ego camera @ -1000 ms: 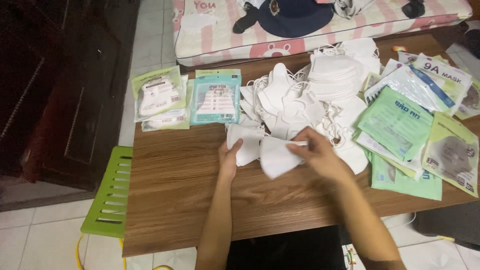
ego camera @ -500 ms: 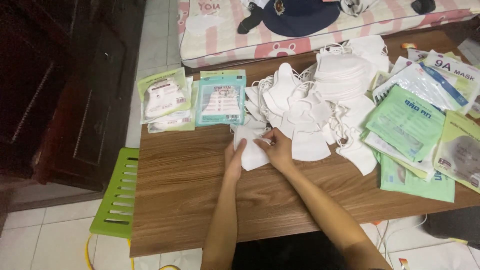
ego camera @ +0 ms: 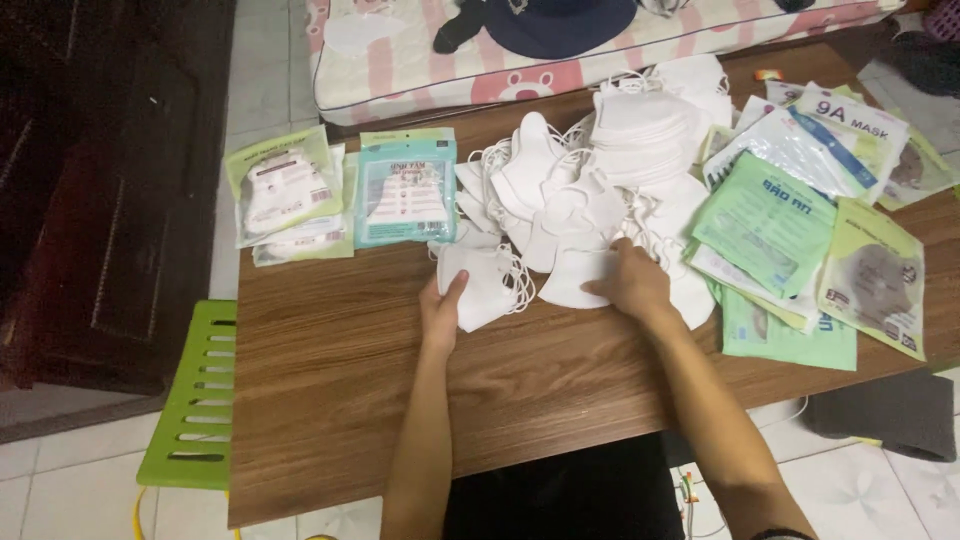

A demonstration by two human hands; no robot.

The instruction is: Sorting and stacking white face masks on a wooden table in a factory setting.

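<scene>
A: What can't you make out here?

B: The fingertips of the right hand are buried in the heap of white masks, so I cannot tell whether they pinch anything. They rest on a folded white mask at the near edge of the heap. The packets at the far right run off the frame, and the hat on the striped cushion is cut off at the top.

A: And the left hand?

B: Fingers spread flat, thumb lying on a separate mask that sits on the wooden table, just left of the heap.

A: Anything changed?

B: A moment ago both hands were pressed together on one mask; now they are apart, each on its own. The teal packet and green stool have stayed put.
</scene>
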